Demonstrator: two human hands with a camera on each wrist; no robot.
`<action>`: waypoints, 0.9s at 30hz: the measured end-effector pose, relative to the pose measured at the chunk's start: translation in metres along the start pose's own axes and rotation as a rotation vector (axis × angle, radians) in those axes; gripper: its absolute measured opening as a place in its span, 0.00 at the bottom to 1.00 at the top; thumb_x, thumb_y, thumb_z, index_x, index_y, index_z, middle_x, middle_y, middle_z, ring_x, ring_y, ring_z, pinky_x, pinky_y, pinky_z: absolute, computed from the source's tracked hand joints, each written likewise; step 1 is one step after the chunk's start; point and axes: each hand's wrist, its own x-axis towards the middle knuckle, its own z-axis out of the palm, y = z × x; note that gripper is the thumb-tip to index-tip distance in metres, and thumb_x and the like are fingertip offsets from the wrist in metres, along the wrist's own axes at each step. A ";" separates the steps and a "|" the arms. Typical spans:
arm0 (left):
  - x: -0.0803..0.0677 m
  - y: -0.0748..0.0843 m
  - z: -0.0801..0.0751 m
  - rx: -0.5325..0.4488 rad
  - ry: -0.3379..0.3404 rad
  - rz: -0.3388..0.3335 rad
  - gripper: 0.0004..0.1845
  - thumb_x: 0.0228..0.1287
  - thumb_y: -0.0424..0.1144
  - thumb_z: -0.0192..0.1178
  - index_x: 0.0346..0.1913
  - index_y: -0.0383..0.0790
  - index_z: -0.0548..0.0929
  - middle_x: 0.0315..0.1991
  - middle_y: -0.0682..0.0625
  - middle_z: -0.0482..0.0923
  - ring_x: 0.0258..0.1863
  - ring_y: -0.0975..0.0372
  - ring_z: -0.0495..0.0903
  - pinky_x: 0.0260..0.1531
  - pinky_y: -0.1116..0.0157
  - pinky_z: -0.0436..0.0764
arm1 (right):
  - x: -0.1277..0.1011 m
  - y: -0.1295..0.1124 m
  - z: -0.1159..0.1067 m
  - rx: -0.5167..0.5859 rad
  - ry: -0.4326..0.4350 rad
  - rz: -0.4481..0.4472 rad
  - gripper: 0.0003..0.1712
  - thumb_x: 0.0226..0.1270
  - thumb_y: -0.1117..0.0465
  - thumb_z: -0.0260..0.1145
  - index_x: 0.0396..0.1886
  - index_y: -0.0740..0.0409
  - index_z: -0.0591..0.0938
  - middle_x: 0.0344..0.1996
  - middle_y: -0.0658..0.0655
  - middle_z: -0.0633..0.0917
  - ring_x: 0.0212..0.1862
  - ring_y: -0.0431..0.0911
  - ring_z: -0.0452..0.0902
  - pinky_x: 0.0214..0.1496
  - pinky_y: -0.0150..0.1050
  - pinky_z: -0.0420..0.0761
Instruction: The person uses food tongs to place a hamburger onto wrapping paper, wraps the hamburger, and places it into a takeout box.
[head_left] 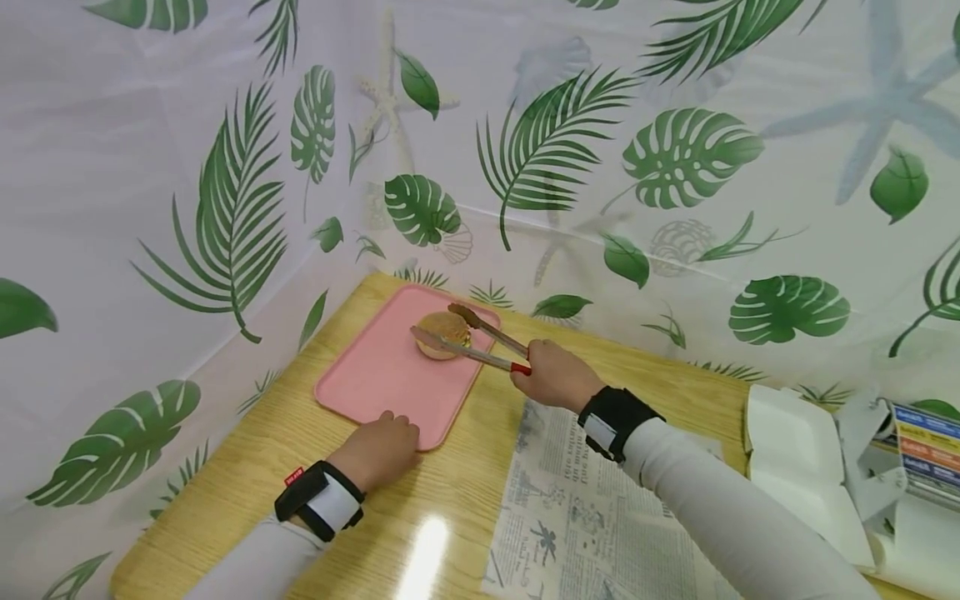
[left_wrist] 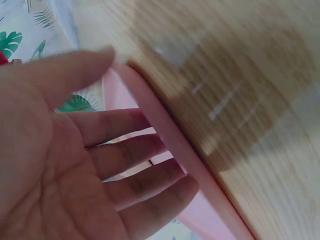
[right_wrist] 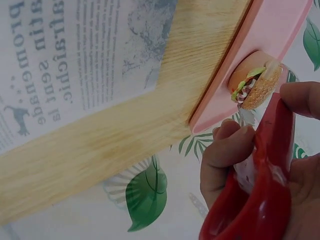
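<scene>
Head view: a wooden table (head_left: 247, 467) carries a pink tray (head_left: 375, 379), its long axis running away from the person. The left hand (head_left: 377, 450) rests relaxed-fingered at the tray's near edge. The right hand (head_left: 553, 375) grips red-handled tongs (head_left: 480, 343), tips pointing left around a burger (head_left: 444, 333) at the tray's far end.
</scene>
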 end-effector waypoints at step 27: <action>0.005 0.005 0.011 0.179 0.140 0.044 0.06 0.67 0.28 0.64 0.35 0.41 0.81 0.28 0.44 0.82 0.29 0.53 0.80 0.25 0.57 0.83 | -0.003 -0.010 -0.011 -0.163 -0.029 -0.023 0.21 0.75 0.53 0.60 0.48 0.70 0.75 0.32 0.60 0.74 0.27 0.49 0.72 0.28 0.40 0.71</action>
